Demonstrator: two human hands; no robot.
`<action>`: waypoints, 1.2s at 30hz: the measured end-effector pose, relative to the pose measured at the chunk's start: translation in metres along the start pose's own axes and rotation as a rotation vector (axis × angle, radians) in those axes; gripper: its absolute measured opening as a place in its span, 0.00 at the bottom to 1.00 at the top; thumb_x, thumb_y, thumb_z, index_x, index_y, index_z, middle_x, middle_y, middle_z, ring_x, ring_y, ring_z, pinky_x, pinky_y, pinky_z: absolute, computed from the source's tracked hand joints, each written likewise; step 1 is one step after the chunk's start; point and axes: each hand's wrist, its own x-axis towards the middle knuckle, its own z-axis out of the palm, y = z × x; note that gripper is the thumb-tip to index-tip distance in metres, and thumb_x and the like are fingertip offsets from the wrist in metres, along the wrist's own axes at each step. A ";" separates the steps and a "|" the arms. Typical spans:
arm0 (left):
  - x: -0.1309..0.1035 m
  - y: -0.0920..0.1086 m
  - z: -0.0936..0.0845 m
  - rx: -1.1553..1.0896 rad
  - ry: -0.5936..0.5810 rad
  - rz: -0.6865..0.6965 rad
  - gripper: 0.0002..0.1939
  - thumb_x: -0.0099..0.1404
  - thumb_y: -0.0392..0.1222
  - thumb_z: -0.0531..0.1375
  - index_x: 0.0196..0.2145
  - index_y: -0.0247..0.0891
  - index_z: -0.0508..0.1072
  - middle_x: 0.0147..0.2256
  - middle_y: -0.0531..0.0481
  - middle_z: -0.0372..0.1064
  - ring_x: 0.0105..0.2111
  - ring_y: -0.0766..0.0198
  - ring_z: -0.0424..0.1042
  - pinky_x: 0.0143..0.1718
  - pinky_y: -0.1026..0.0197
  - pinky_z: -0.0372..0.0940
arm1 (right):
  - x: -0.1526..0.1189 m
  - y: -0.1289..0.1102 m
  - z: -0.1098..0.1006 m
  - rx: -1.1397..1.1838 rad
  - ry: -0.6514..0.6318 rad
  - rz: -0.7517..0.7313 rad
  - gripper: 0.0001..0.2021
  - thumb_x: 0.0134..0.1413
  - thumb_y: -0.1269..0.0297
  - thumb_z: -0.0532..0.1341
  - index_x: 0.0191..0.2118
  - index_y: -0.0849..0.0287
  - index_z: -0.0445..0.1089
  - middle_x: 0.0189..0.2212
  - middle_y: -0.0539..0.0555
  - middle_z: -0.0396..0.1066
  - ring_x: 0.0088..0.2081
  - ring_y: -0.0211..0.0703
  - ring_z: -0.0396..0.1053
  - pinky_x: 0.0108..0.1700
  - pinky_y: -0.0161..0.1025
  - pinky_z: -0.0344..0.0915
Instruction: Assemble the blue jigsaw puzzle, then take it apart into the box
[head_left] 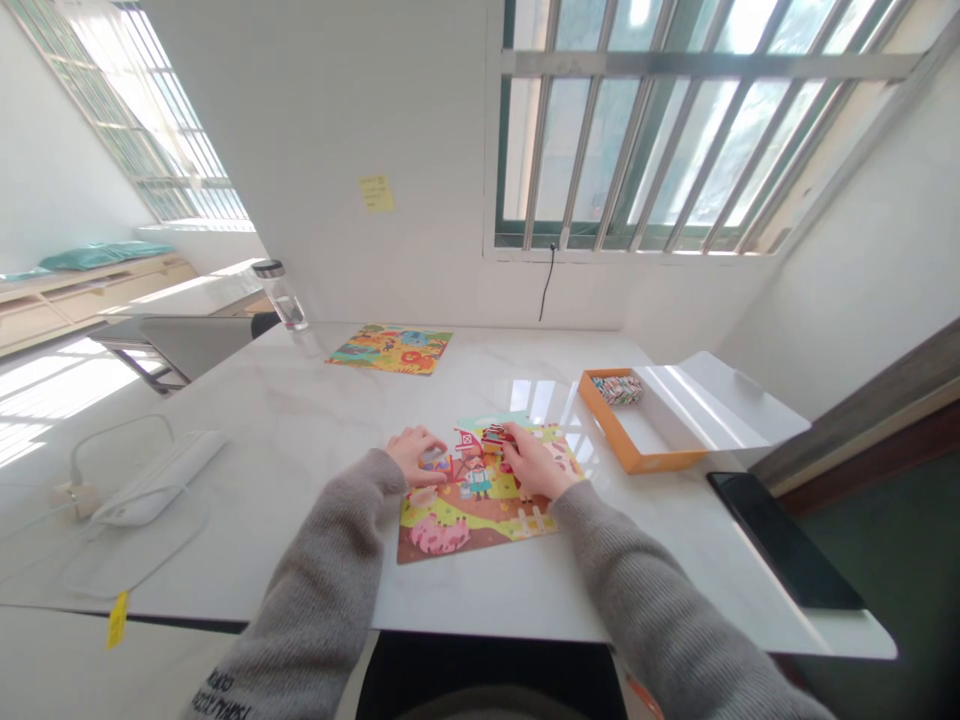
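A colourful farm picture puzzle (439, 535) lies on the white marbled table in front of me, showing a pink pig, a farmer and a red barn. At its upper left edge rests my left hand (417, 456), fingers curved and apart, with nothing seen held between them. My right hand (529, 461) is over the upper right part of the picture, its thumb and fingers closed on a small stack of puzzle pieces (494, 437). The two hands are apart, with the farmer figure between them.
An orange box (643, 461) with more pieces (619, 389) stands at the right, beside a black tablet (784, 540). Behind lies an animal picture (394, 348); a bottle (282, 295) stands at the back left. A power strip (161, 478) with cables lies left.
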 end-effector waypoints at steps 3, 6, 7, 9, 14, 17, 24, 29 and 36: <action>-0.004 0.011 0.000 0.049 -0.006 -0.007 0.33 0.50 0.54 0.70 0.52 0.45 0.72 0.50 0.44 0.66 0.52 0.47 0.64 0.50 0.49 0.59 | 0.001 0.004 0.001 0.048 0.001 0.055 0.11 0.62 0.70 0.50 0.46 0.57 0.66 0.34 0.53 0.70 0.34 0.42 0.69 0.42 0.41 0.68; -0.006 0.022 0.005 0.095 0.030 -0.017 0.33 0.51 0.54 0.69 0.53 0.42 0.70 0.50 0.43 0.65 0.52 0.46 0.63 0.51 0.47 0.58 | 0.003 0.009 0.003 0.022 0.035 0.056 0.10 0.62 0.70 0.49 0.43 0.57 0.65 0.32 0.52 0.69 0.33 0.42 0.68 0.43 0.42 0.68; -0.006 0.025 0.006 0.104 0.046 -0.022 0.32 0.52 0.54 0.68 0.53 0.42 0.70 0.50 0.42 0.65 0.51 0.47 0.63 0.51 0.47 0.58 | 0.003 0.011 0.003 0.000 0.049 0.049 0.09 0.62 0.70 0.49 0.43 0.57 0.65 0.33 0.53 0.69 0.35 0.43 0.68 0.44 0.43 0.67; -0.005 0.028 0.010 0.120 0.082 -0.018 0.27 0.57 0.53 0.66 0.52 0.41 0.71 0.50 0.42 0.65 0.51 0.47 0.63 0.51 0.47 0.58 | 0.005 0.014 0.003 -0.024 0.072 0.048 0.10 0.62 0.70 0.49 0.43 0.58 0.65 0.35 0.54 0.70 0.37 0.44 0.69 0.47 0.45 0.67; 0.000 0.034 0.018 0.201 0.163 0.023 0.18 0.67 0.48 0.57 0.52 0.40 0.69 0.50 0.41 0.65 0.51 0.48 0.62 0.50 0.48 0.58 | 0.007 0.019 0.002 -0.063 0.152 0.069 0.11 0.62 0.69 0.48 0.46 0.59 0.65 0.40 0.58 0.71 0.42 0.45 0.69 0.49 0.46 0.66; 0.003 0.046 0.023 0.237 0.196 0.017 0.14 0.70 0.45 0.54 0.48 0.36 0.71 0.47 0.40 0.66 0.49 0.49 0.63 0.48 0.49 0.59 | 0.007 0.021 0.003 -0.093 0.176 0.091 0.11 0.62 0.69 0.48 0.45 0.60 0.65 0.39 0.59 0.71 0.40 0.46 0.69 0.48 0.46 0.66; 0.005 0.061 0.030 0.241 0.304 0.028 0.11 0.69 0.45 0.53 0.37 0.36 0.71 0.41 0.40 0.67 0.45 0.50 0.64 0.46 0.50 0.59 | 0.004 0.019 0.006 -0.121 0.199 0.083 0.14 0.62 0.70 0.48 0.50 0.62 0.65 0.44 0.62 0.72 0.45 0.48 0.70 0.52 0.48 0.66; 0.006 0.055 0.034 0.112 0.354 0.035 0.12 0.65 0.44 0.57 0.44 0.37 0.69 0.43 0.41 0.67 0.46 0.51 0.64 0.48 0.50 0.59 | 0.004 0.020 0.007 -0.133 0.198 0.072 0.15 0.62 0.70 0.49 0.51 0.62 0.65 0.47 0.62 0.71 0.48 0.47 0.70 0.54 0.48 0.65; 0.010 0.044 0.036 -0.235 0.389 0.111 0.18 0.59 0.36 0.57 0.48 0.38 0.69 0.43 0.45 0.62 0.37 0.60 0.67 0.45 0.54 0.65 | 0.004 0.024 0.009 -0.074 0.244 0.040 0.15 0.62 0.69 0.49 0.52 0.60 0.66 0.46 0.61 0.72 0.47 0.48 0.69 0.54 0.49 0.65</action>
